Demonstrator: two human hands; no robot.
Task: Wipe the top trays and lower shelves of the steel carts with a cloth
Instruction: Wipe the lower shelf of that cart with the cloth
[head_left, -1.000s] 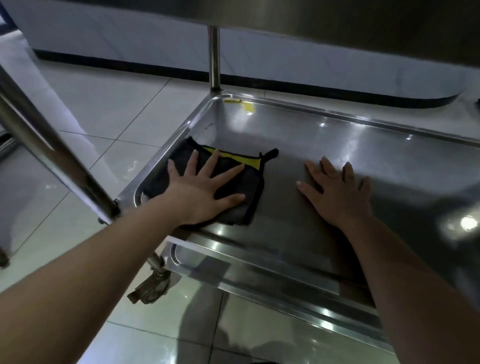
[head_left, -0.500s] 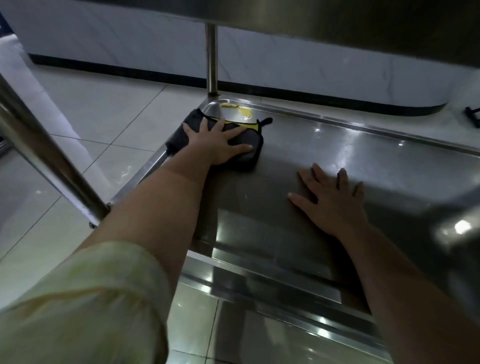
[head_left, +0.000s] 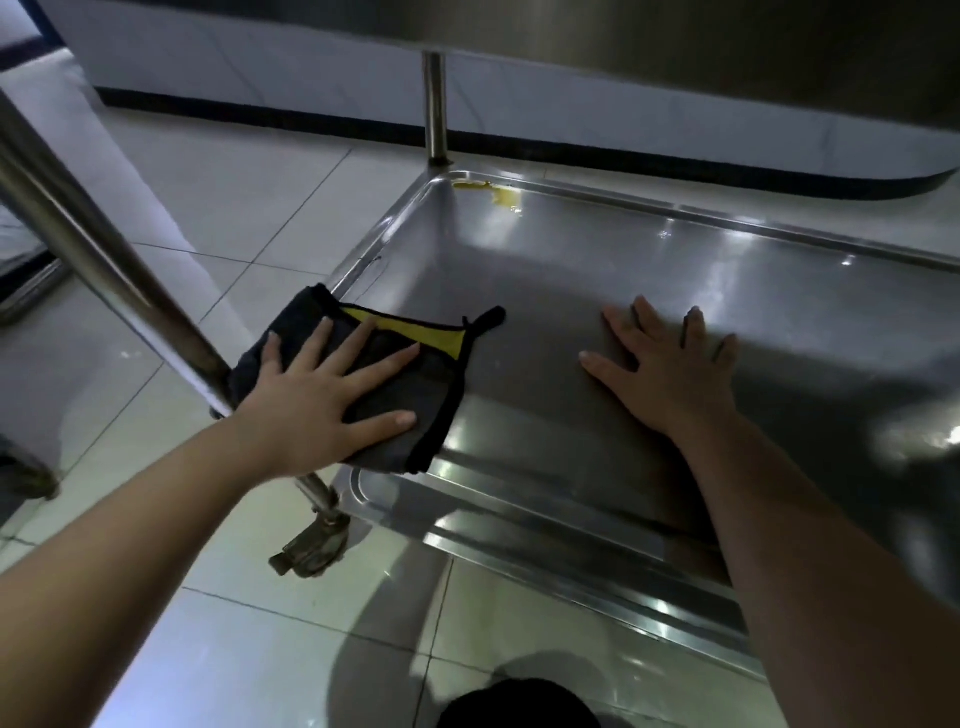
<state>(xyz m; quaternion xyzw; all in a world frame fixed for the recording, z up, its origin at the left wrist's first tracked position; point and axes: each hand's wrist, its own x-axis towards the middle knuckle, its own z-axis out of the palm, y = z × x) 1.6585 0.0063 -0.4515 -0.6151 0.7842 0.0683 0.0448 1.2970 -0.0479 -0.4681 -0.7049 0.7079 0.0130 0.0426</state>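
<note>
Dark grey cloth (head_left: 434, 387) with a yellow panel lies at the near-left corner of the cart's lower shelf (head_left: 571, 249), partly over the shelf's left rim. The left hand (head_left: 322, 395) presses flat on it, fingers (head_left: 387, 358) straight and spread apart. Right hand (head_left: 670, 374) rests palm-down on bare steel at mid-shelf, apart from the cloth, fingers likewise splayed; a yellow smear (head_left: 498, 193) sits at the shelf's far-left corner beside the rear post (head_left: 435, 104), and a caster (head_left: 311, 551) shows below the near-left corner.
</note>
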